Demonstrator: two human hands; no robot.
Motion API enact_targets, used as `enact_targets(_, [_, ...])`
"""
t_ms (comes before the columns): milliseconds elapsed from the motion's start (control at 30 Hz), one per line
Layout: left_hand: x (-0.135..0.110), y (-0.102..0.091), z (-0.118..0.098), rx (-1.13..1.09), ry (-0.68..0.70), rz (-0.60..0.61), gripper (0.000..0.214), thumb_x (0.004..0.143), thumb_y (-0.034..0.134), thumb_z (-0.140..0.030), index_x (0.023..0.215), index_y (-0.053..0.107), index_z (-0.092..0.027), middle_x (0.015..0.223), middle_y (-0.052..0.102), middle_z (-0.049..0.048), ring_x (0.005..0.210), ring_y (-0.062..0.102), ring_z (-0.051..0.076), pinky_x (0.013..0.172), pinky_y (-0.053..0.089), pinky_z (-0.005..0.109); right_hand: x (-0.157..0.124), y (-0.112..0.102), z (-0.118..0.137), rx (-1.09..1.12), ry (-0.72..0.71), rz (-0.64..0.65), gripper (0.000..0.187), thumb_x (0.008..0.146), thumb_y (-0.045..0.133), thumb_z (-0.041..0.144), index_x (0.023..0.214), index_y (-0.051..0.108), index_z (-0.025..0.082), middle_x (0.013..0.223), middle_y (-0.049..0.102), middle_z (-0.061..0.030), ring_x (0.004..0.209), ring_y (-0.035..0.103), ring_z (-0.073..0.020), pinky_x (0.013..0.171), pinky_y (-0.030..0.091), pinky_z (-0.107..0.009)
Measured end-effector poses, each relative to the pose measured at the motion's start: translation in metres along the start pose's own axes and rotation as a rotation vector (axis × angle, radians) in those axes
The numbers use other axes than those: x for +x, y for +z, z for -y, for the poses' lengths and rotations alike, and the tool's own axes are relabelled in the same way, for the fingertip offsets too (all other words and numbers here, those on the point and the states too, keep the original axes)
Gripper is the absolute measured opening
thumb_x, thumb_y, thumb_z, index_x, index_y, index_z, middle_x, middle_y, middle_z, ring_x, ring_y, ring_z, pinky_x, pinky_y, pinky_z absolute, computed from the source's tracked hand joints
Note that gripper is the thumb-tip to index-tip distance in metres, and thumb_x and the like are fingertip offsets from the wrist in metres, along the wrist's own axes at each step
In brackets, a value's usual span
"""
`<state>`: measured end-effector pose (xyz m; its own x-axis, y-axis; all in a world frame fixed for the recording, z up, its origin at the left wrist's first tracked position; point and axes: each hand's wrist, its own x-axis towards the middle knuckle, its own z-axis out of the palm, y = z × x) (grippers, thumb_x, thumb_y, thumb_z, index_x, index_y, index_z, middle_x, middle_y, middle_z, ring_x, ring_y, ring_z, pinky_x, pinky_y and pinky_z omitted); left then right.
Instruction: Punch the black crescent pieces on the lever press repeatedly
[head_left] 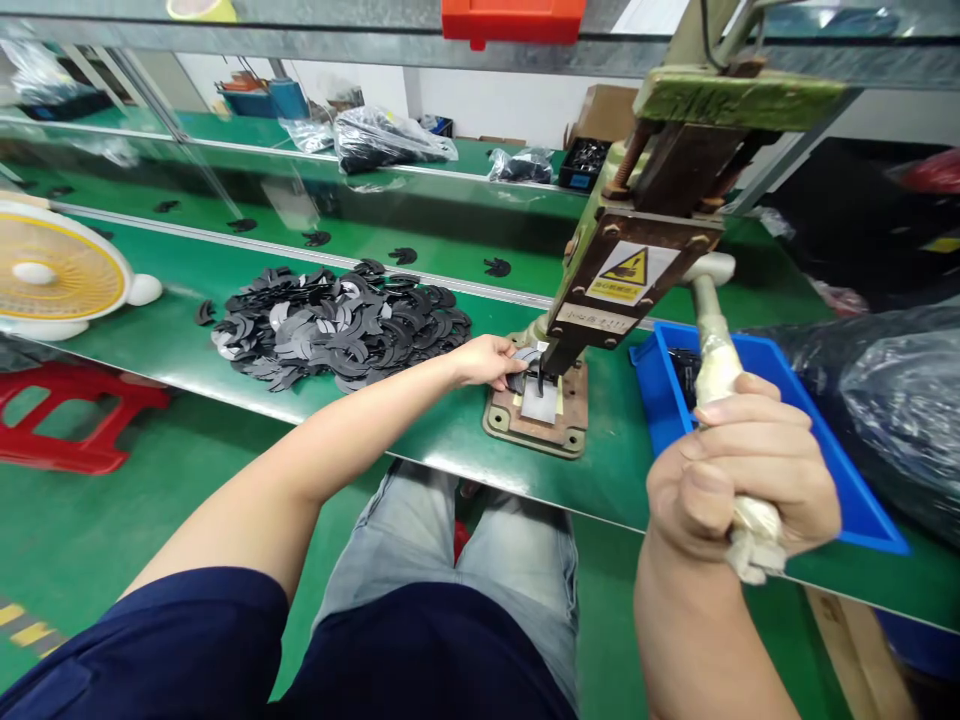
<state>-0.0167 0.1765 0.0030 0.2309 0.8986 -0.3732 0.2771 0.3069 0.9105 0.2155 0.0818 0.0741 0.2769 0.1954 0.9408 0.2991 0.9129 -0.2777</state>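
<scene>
My right hand point(746, 470) is wrapped around the taped lever point(716, 350) of a green hand press point(637, 240). At the press's base plate point(577, 410), my left hand point(487, 362) pinches a curved dark plastic part point(525, 365) by its left side. That part sits at the small metal fixture point(540, 402), just under the press's ram point(562, 350). Its far end is partly hidden by the ram. To the left of my left hand lies a large heap of similar curved black parts point(337, 325) on the green bench.
A blue bin point(787, 430) with black parts inside stands right of the press. Several parts point(496, 267) lie spaced along the belt behind the bench edge. A fan point(60, 270) is at the left. Black plastic bags point(900, 390) crowd the far right.
</scene>
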Motion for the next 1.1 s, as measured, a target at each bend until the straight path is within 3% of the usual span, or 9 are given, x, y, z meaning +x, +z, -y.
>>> enact_targets(267, [0.001,-0.003,-0.01,-0.057,-0.187,0.08,0.03,0.089,0.085,-0.028,0.079,0.06,-0.014,0.063,0.07,0.0061,0.054,0.07,0.015,0.053,0.056,0.018,-0.001,-0.002,0.004,-0.021,0.023,0.037,0.044,0.079,0.074,0.041,0.055,0.043,0.022,0.05,0.05,0.005,0.065,0.063,-0.0162,0.093,0.056,-0.053])
enact_targets(400, [0.001,0.0,-0.01,-0.081,-0.198,0.081,0.03,0.087,0.087,-0.029,0.082,0.062,-0.014,0.063,0.07,0.0062,0.053,0.071,0.015,0.052,0.056,0.018,0.026,0.008,-0.001,0.078,-0.057,0.016,0.035,0.081,0.076,0.038,0.062,0.052,0.022,0.055,0.049,0.0047,0.063,0.061,-0.0138,0.079,0.057,-0.043])
enact_targets(500, [-0.004,0.004,-0.008,-0.112,-0.164,0.054,0.03,0.089,0.085,-0.031,0.083,0.06,-0.014,0.06,0.068,0.0047,0.053,0.071,0.016,0.051,0.056,0.019,0.072,0.02,-0.005,0.101,-0.108,0.038,0.024,0.085,0.078,0.039,0.098,0.07,0.021,0.085,0.063,-0.0011,0.075,0.068,-0.0143,0.077,0.059,-0.039])
enact_targets(633, [-0.025,0.004,-0.008,-0.188,-0.083,0.035,0.031,0.095,0.079,-0.031,0.083,0.056,-0.014,0.065,0.071,0.0072,0.056,0.072,0.015,0.052,0.056,0.018,0.114,0.021,-0.009,0.106,0.046,0.222,0.047,0.096,0.067,0.043,0.139,0.059,0.025,0.141,0.055,-0.0077,0.13,0.063,-0.0198,0.116,0.05,-0.044])
enact_targets(700, [-0.041,-0.001,-0.008,-0.228,-0.019,0.033,0.032,0.095,0.079,-0.032,0.083,0.055,-0.014,0.067,0.072,0.0078,0.056,0.072,0.015,0.052,0.056,0.018,0.099,0.014,-0.014,0.058,0.103,0.177,0.054,0.096,0.067,0.045,0.145,0.055,0.025,0.146,0.052,-0.0091,0.139,0.057,-0.0225,0.118,0.047,-0.045])
enact_targets(800, [-0.072,-0.011,-0.007,-0.277,0.072,0.067,0.038,0.092,0.083,-0.039,0.084,0.055,-0.014,0.067,0.072,0.0066,0.057,0.073,0.016,0.053,0.058,0.02,0.032,-0.003,-0.021,-0.031,0.311,0.1,0.06,0.088,0.077,0.044,0.14,0.056,0.024,0.129,0.062,-0.0105,0.115,0.068,-0.0195,0.105,0.056,-0.04])
enact_targets(867, [-0.093,-0.014,-0.006,-0.294,0.112,0.095,0.042,0.089,0.085,-0.043,0.084,0.055,-0.014,0.067,0.072,0.0059,0.056,0.072,0.016,0.053,0.058,0.021,-0.023,-0.009,-0.019,-0.004,0.558,0.199,0.052,0.087,0.079,0.036,0.134,0.059,0.027,0.121,0.067,-0.0075,0.099,0.07,-0.0152,0.096,0.06,-0.037])
enact_targets(967, [-0.118,-0.012,-0.006,-0.292,0.133,0.129,0.046,0.086,0.086,-0.049,0.083,0.055,-0.015,0.067,0.072,0.0057,0.053,0.071,0.015,0.051,0.056,0.02,-0.085,-0.004,-0.003,0.078,0.804,0.481,0.042,0.087,0.078,0.035,0.126,0.066,0.025,0.112,0.075,-0.0095,0.094,0.075,-0.0195,0.085,0.065,-0.038])
enact_targets(1100, [-0.136,0.0,-0.002,-0.259,0.126,0.172,0.048,0.083,0.087,-0.052,0.081,0.054,-0.016,0.067,0.073,0.0048,0.054,0.071,0.015,0.052,0.057,0.021,-0.114,0.016,0.022,0.121,0.903,0.573,0.028,0.087,0.078,0.042,0.108,0.072,0.025,0.102,0.077,-0.0072,0.087,0.075,-0.0206,0.077,0.065,-0.037])
